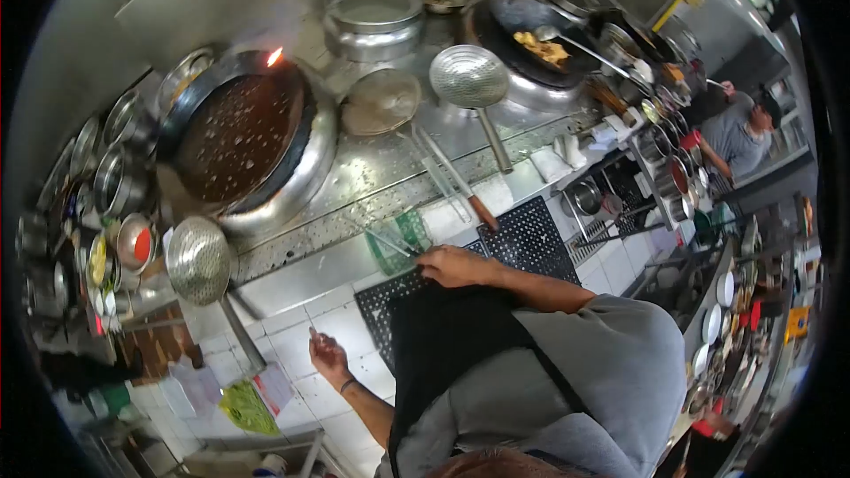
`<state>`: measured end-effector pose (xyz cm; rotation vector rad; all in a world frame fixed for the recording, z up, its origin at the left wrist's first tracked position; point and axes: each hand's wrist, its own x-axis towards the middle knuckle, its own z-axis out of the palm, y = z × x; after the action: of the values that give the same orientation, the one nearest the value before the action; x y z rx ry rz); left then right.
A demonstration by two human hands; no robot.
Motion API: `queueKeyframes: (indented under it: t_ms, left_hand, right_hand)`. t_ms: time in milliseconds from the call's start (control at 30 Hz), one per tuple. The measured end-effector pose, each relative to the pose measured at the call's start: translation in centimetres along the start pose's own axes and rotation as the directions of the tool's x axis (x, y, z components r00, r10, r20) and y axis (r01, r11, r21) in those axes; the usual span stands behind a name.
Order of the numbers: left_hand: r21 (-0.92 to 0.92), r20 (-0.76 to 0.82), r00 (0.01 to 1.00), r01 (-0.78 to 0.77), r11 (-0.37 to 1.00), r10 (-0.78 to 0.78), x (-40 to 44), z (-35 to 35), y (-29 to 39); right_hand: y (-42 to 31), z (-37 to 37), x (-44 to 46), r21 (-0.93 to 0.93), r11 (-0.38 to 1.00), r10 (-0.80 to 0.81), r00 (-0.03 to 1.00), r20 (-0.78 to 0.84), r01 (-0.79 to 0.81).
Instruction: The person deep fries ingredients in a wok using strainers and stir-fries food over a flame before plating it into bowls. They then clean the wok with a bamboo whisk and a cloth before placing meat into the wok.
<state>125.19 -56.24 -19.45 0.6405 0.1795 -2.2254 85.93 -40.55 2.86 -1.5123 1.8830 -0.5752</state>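
Observation:
My right hand (450, 266) is closed round the end of a thin metal utensil (386, 239), which points left over a green-and-white cloth (398, 241) at the stove's front edge. Lower left, my left hand (328, 356) hangs above the tiled floor, empty, its fingers loosely apart. Ahead of it, a perforated ladle (198, 262) rests at the stove edge with its handle hanging down. A large wok of dark, bubbling liquid (239, 137) stands at the left, with a small flame (274, 57) at its far rim.
A second wok (540, 40) holds yellow food and a ladle. Another perforated ladle (467, 77), a round lid (381, 102) and a lidded pot (374, 13) stand on the steel stove. Metal bowls (118, 179) crowd the left. A person (739, 137) stands at the right.

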Motion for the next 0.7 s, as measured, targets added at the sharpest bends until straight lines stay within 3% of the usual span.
queueKeyframes:
  t_ms: [33,67,100,133,267,367,433,500,600,667,700]
  left_hand:
    - [-0.050,-0.052,0.997,-0.058,0.997,0.056,-0.1,0.9,-1.1]
    - [0.050,0.149,0.989,-0.017,0.999,0.009,0.0,0.2,-1.2]
    - [0.050,-0.039,0.992,-0.116,0.992,0.118,-0.7,1.5,-2.1]
    - [0.012,-0.223,0.963,-0.152,0.988,0.151,-1.6,3.7,-2.9]
    - [-0.049,-0.254,0.952,-0.189,0.981,0.171,-4.5,2.6,-3.5]
    - [-0.040,-0.373,0.874,-0.351,0.935,0.312,-7.7,-0.4,-5.0]
    - [-0.072,-0.475,0.793,-0.467,0.882,0.381,-10.5,-1.8,-7.0]
    - [-0.100,-0.613,0.672,-0.587,0.803,0.415,-13.1,-1.6,-10.2]
    - [-0.024,-0.619,0.617,-0.634,0.773,0.486,-16.7,-1.7,-16.1]
    - [-0.065,-0.604,0.621,-0.663,0.746,0.499,-18.4,0.6,-20.7]
    - [0.022,-0.538,0.609,-0.681,0.732,0.583,-18.2,-1.0,-22.9]
  right_hand:
    - [1.0,0.7,0.5,0.006,1.000,0.019,1.000,-0.008,-0.019]
    - [1.0,0.4,0.7,-0.033,0.998,-0.059,0.997,-0.049,0.057]
    - [1.8,0.8,1.3,-0.077,0.993,-0.101,0.990,-0.099,0.094]
    - [0.5,-0.3,1.5,-0.008,0.997,-0.073,0.984,-0.164,0.073]
    - [0.7,-1.6,3.9,0.003,1.000,-0.028,0.995,-0.096,0.029]
    - [2.3,-0.7,6.1,-0.014,1.000,-0.020,0.992,0.123,0.022]
    - [2.6,0.2,6.7,-0.166,0.983,-0.060,0.994,0.094,0.075]
    - [3.3,1.0,7.0,-0.210,0.967,-0.131,0.989,0.068,0.142]
    - [6.1,2.5,7.7,-0.094,0.934,-0.350,0.935,-0.052,0.344]
    - [8.0,3.0,8.9,-0.160,0.853,-0.503,0.864,0.005,0.497]
    - [9.9,4.0,9.9,-0.155,0.819,-0.563,0.825,-0.038,0.552]
